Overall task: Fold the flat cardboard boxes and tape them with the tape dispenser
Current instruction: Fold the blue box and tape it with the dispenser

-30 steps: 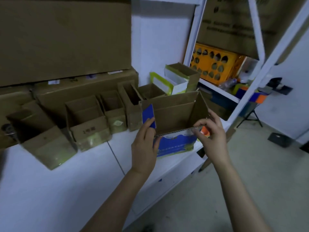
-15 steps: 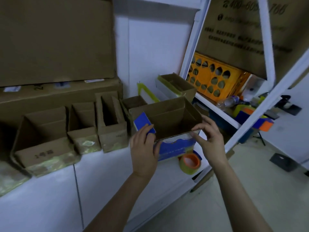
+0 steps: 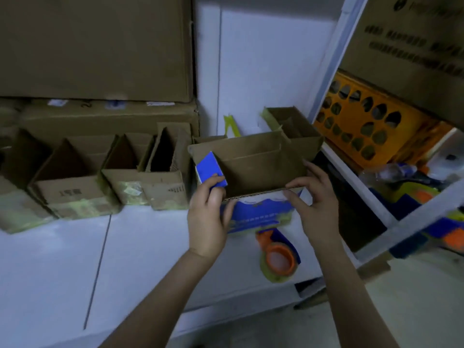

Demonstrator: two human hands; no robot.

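Tape dispenser point(image 3: 277, 257) now in full view on white table point(image 3: 50, 272) beside shelving point(image 3: 334, 59)

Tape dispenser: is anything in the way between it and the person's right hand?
Nothing visible. The tape dispenser lies uncovered on the white table, close to the right hand, but that hand is busy pinching the near wall of the blue-printed cardboard box.

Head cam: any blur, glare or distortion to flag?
Head view: dim with a bluish cast, no glare; motion blur smears the right side, so the carton print is unreadable; the blue-printed box, left hand and right hand are fairly sharp; wide-angle skew leans the shelf upright.
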